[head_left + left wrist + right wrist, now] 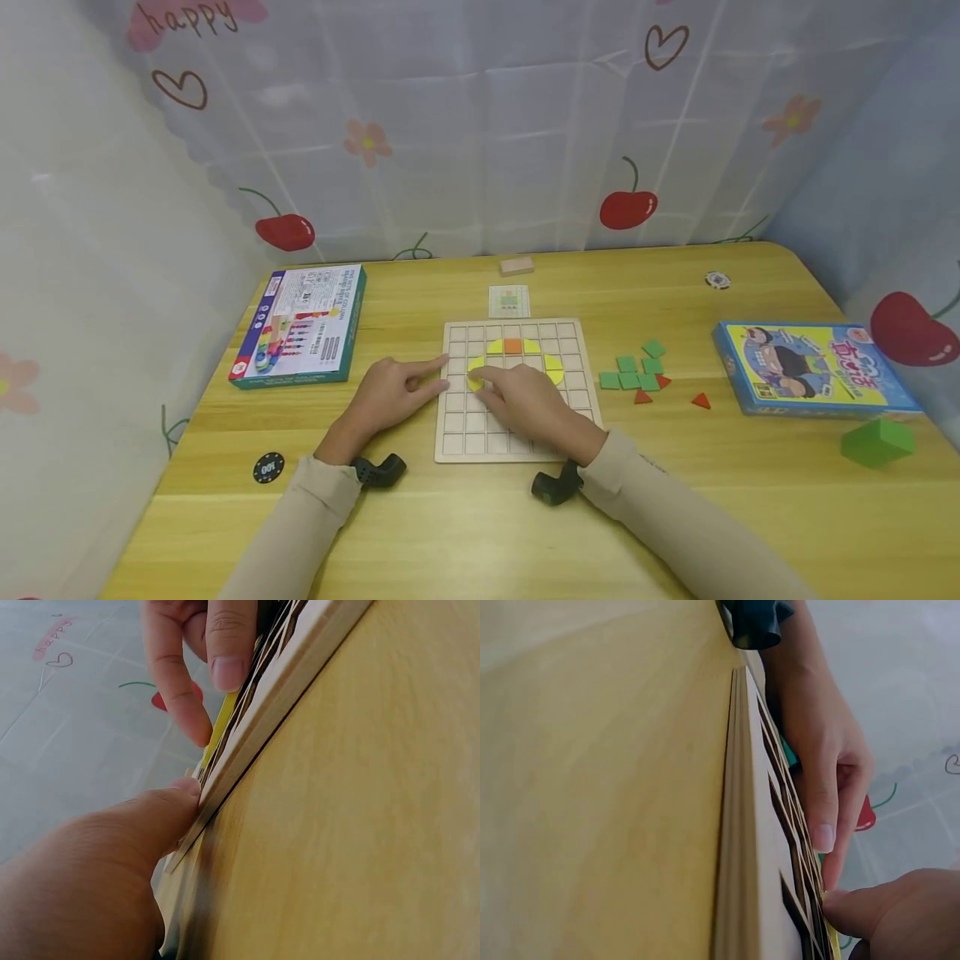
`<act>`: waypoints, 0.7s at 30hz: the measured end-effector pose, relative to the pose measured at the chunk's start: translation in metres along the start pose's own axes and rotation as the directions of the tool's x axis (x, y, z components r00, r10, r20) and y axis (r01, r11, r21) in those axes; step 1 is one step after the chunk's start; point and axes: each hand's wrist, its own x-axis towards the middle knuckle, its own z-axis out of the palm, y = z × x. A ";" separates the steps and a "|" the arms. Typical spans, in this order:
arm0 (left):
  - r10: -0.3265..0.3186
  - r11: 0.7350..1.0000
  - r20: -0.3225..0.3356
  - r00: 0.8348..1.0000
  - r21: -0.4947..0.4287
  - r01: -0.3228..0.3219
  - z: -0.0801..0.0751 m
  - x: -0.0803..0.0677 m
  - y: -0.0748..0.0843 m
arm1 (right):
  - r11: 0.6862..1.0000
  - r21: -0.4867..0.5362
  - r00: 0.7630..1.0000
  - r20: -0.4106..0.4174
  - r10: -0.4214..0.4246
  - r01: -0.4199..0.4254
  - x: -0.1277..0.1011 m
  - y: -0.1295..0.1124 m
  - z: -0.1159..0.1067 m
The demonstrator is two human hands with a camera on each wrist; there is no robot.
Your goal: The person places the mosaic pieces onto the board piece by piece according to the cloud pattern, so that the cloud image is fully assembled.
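A wooden grid board [501, 453] lies on the table, bearing several yellow quarter-circle pieces [531, 346] and an orange square [513, 346]. My right hand [528, 402] reaches over it from the right, its index finger and thumb at a yellow quarter-circle piece [220, 727] on the board's left side. Seen from the left wrist, that piece lies between the two fingertips. My left hand [390, 393] is at the board's left edge, index finger and thumb extended with their tips against it. In the right wrist view, the right thumb [855, 909] partly hides the yellow piece.
Several green squares [627, 364] and red triangles [701, 401] lie right of the board. Behind it are a pattern card [509, 302] and a wooden block [517, 266]. Boxes stand left [300, 333] and right [813, 367], with a green block [877, 442] and poker chips [268, 467] further out.
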 end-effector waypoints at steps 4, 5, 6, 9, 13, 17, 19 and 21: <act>0.004 1.000 -0.004 1.000 0.003 -0.004 0.000 0.000 0.001 | 1.000 0.007 0.999 -0.053 0.003 -0.003 0.000 0.002 0.003; 0.005 1.000 -0.005 1.000 0.004 -0.005 0.000 0.000 0.001 | 1.000 0.005 0.998 -0.065 0.006 -0.005 0.001 0.002 0.004; 0.006 1.000 -0.006 1.000 0.004 -0.006 0.000 0.000 0.001 | 1.000 0.004 0.997 -0.076 0.007 -0.007 0.001 0.003 0.005; 0.006 1.000 -0.005 1.000 0.005 -0.006 -0.001 0.000 0.001 | 1.000 0.002 0.995 -0.096 0.010 -0.010 0.001 0.003 0.006; 0.012 1.000 -0.006 1.000 0.008 -0.012 0.000 0.000 -0.001 | 1.000 0.007 0.994 -0.108 0.009 -0.009 0.001 0.002 0.006; 0.020 1.000 -0.009 1.000 0.006 -0.020 0.002 0.000 -0.003 | 1.000 0.008 0.992 -0.122 0.008 -0.007 0.000 0.003 0.007; 0.020 1.000 -0.011 1.000 0.007 -0.020 0.002 0.001 -0.003 | 1.000 0.015 0.991 -0.131 0.006 -0.004 -0.001 0.003 0.007; 0.019 1.000 -0.012 1.000 0.004 -0.019 0.002 0.001 -0.003 | 0.999 0.036 0.989 -0.149 0.008 -0.003 -0.001 0.004 0.008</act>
